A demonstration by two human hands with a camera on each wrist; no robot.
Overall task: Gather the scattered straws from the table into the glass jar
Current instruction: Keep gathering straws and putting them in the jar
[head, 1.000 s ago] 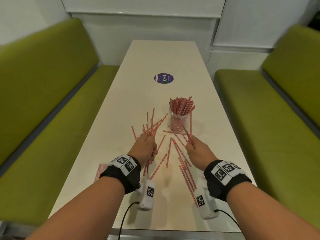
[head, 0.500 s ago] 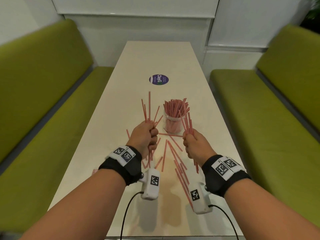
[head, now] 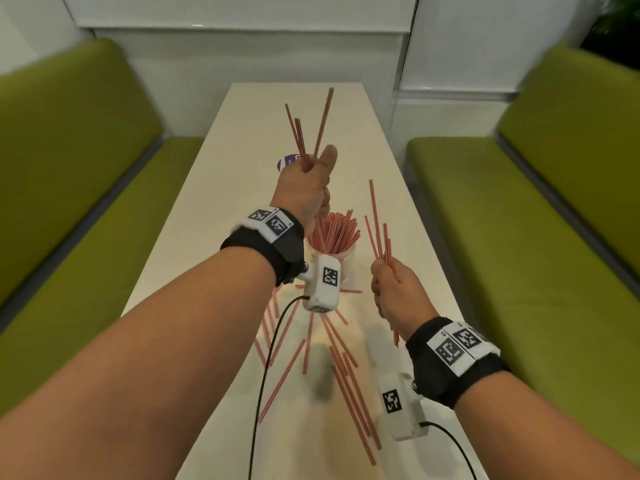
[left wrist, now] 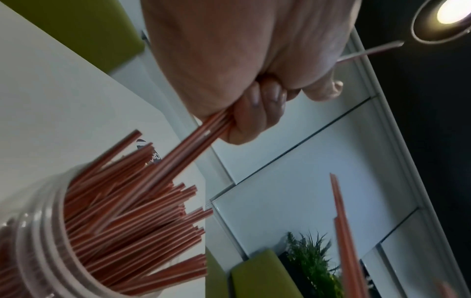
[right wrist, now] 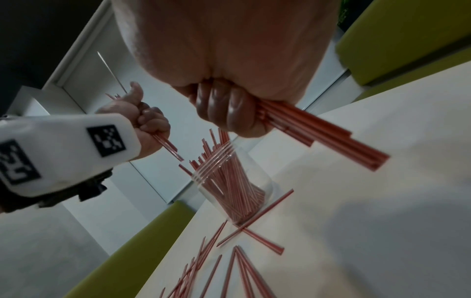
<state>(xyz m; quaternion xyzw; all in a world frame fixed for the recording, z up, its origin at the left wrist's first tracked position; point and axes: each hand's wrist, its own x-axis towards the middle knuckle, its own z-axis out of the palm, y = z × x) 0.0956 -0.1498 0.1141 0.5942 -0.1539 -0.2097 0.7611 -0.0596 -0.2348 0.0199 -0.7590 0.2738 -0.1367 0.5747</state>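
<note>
From the wrist cam we're looking up past our left hand (left wrist: 229, 66), fist curled tight round a small bunch of thin red-and-white striped straws (left wrist: 193, 141). Their lower ends angle down toward the clear ribbed glass jar (left wrist: 38, 231) at bottom left, which is already stuffed with the same straws. The jar sits on the white table (left wrist: 51, 90). Another couple of blurry red straws (left wrist: 346, 242) poke up on the right. Behind that: green bench cushions (left wrist: 260, 276), a little green plant (left wrist: 311, 256), white wall panels, and a round ceiling light (left wrist: 443, 18).
</note>
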